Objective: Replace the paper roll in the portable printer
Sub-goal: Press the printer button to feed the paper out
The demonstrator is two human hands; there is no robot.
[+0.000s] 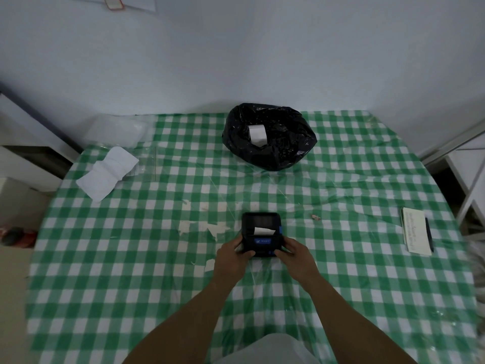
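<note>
A small black portable printer point(261, 227) with a blue label sits on the checked table near me. A short strip of white paper point(264, 231) sticks out of its slot. My left hand point(233, 254) grips the printer's near left side and my right hand point(295, 254) grips its near right side. Farther back, a white paper roll point(257, 134) lies inside a black plastic bag point(270, 139).
The green-and-white checked table point(157, 271) is covered in clear plastic. A loose folded strip of white paper point(107, 173) and clear packaging point(115, 132) lie at the back left. A notepad point(416, 233) with a pen point(429, 235) lies at the right edge.
</note>
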